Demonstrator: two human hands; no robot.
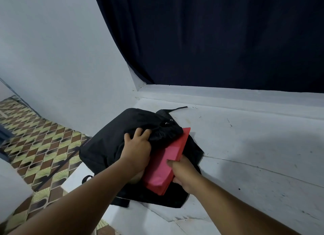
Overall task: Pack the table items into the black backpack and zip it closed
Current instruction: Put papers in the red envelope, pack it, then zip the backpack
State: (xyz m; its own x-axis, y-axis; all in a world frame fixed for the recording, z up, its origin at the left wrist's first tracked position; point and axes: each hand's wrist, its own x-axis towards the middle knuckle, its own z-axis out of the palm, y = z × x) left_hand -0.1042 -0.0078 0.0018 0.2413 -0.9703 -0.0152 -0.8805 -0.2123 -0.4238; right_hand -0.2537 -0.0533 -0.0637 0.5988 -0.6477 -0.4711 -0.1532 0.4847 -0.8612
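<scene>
Black backpack (pixel 112 143) lying flat near the front-left corner of the white table (pixel 254 147), roughly 7 o'clock from the middle of the view, part of it hanging over the table's left edge. Left hand (pixel 138 147) bunched on the loose black fabric at the top of the opening, fingers curled into the cloth, most likely to lift the flap and keep the mouth wide. Right hand (pixel 184 173) clamped on the near end of a red book (pixel 168 159), thumb on top, rest of the fingers hidden underneath. Book angled toward 1 o'clock, sitting in the gap under the raised flap, left edge tucked beneath the fabric, so probably halfway through being slid in. Can't tell how deep it goes, honestly. Zip not closed yet, two small metal pulls (pixel 168 122) visible at 1 o'clock from the left hand. Thin black strap (pixel 178 108) trailing off the bag toward the wall. Table surface scuffed, speckled with dark marks, a couple of long cracks running across. Dark curtain (pixel 219 38) at 12 o'clock behind a pale ledge, plain pale wall (pixel 52 50) at 10 o'clock, patterned green-and-brown floor tiles (pixel 35 138) down at 8 o'clock. No other loose items showing on the table.
</scene>
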